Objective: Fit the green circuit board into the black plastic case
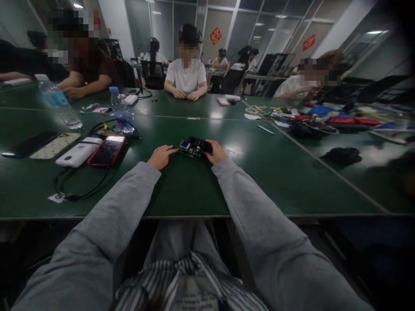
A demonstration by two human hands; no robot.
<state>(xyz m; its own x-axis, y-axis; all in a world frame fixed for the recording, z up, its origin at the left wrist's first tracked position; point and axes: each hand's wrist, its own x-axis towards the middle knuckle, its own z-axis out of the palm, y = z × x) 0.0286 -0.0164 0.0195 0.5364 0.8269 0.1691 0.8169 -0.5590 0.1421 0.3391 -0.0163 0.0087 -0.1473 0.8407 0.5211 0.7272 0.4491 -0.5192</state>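
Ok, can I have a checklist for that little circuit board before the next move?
1. Right grip has hold of the circuit board: ok, it holds the right end.
2. Left grip is touching the board: cannot tell, one fingertip is right at the left edge.
3. Grey sleeves are off the board: ok, both stop at the wrists.
4. Black cable is away from the board: ok, it lies off to the left.
5. Blue-capped bottle is closed and apart from the board: ok, the cap is on.
6. Board is switched on: cannot tell, the details are too small.
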